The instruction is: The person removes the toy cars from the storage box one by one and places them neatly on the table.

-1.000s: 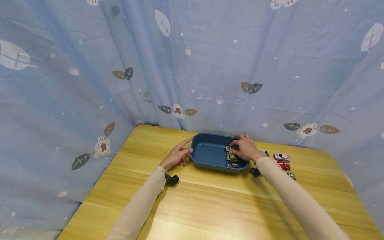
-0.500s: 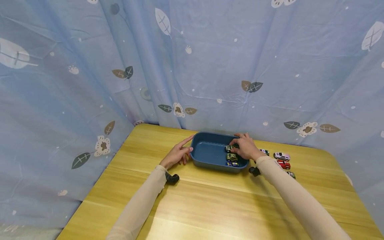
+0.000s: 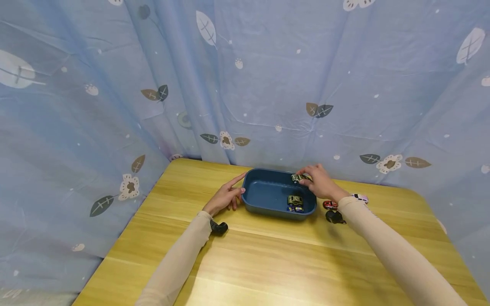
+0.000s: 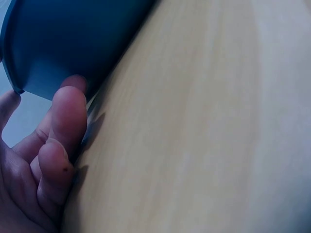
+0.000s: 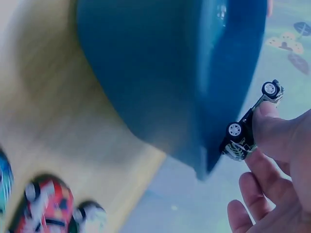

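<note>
Head view puts the right hand (image 3: 320,183) at about 2 o'clock from the middle of the blue tub (image 3: 268,212), pinching a patterned toy car (image 3: 300,178) between thumb and fingers at the far rim. A snag looks the likeliest trouble: the right wrist view shows the car tilted, one wheel overlapping the rim's edge, though whether they touch I cannot tell. A knock there could twist it from the pinch, perhaps dropping it onto the green car (image 3: 295,200) at 4 o'clock, with the blue car (image 3: 298,209) just beside. The left hand (image 3: 223,199), at 9 o'clock, rests its fingers against the tub's end without wrapping round it, so a hard bump might slide the tub. Outside, past 3 o'clock, the black wrist camera (image 3: 335,217) sits near the red car (image 3: 330,205) and could nudge it.
</note>
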The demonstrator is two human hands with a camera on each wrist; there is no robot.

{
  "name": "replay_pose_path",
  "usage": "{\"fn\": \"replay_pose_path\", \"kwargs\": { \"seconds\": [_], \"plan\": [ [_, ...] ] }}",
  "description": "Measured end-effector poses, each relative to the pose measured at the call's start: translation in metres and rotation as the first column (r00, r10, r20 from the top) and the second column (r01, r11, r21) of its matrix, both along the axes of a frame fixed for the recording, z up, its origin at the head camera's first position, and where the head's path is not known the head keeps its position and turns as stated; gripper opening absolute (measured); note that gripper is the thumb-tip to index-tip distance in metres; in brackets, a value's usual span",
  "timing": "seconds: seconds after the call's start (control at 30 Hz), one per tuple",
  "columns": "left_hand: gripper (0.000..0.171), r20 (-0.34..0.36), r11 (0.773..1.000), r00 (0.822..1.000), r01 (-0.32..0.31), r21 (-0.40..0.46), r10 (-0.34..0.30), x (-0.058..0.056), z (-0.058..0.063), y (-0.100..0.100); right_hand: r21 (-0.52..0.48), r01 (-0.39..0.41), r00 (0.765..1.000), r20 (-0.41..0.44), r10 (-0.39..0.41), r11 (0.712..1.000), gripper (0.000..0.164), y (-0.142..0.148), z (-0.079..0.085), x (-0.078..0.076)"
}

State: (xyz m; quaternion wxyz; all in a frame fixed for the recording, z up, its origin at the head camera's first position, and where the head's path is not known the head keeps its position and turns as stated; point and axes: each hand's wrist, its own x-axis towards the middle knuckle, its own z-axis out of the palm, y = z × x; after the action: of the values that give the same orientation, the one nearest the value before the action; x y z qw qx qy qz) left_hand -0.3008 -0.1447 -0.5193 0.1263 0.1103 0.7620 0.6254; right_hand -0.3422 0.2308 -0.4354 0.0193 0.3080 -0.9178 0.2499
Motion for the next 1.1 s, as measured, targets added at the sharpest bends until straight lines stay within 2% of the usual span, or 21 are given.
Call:
{"fn": "replay_pose_path", "kwargs": {
  "seconds": [0.27, 0.67, 0.87, 1.1],
  "plan": [
    [0.061, 0.0, 1.0, 1.0, -0.007, 0.006, 0.007, 0.002, -0.001, 0.003, 0.023, 0.005, 0.999, 0.048, -0.006, 1.0, 0.028, 0.039, 0.024, 0.007],
    [0.061, 0.002, 1.0, 1.0, -0.004, 0.005, 0.004, 0.0, 0.0, 0.001, 0.143, 0.036, 0.999, 0.0, -0.036, 0.989, 0.033, 0.102, 0.043, 0.02],
    [0.061, 0.007, 1.0, 1.0, -0.001, 0.002, 0.001, 0.001, 0.0, 0.001, 0.271, 0.098, 0.995, 0.001, -0.102, 0.958, 0.031, 0.129, 0.046, 0.02],
    [0.062, 0.005, 1.0, 1.0, 0.001, 0.004, -0.001, -0.001, 0.0, 0.001, 0.392, 0.169, 0.985, -0.051, -0.162, 0.904, 0.028, 0.16, 0.037, 0.021]
  ]
}}
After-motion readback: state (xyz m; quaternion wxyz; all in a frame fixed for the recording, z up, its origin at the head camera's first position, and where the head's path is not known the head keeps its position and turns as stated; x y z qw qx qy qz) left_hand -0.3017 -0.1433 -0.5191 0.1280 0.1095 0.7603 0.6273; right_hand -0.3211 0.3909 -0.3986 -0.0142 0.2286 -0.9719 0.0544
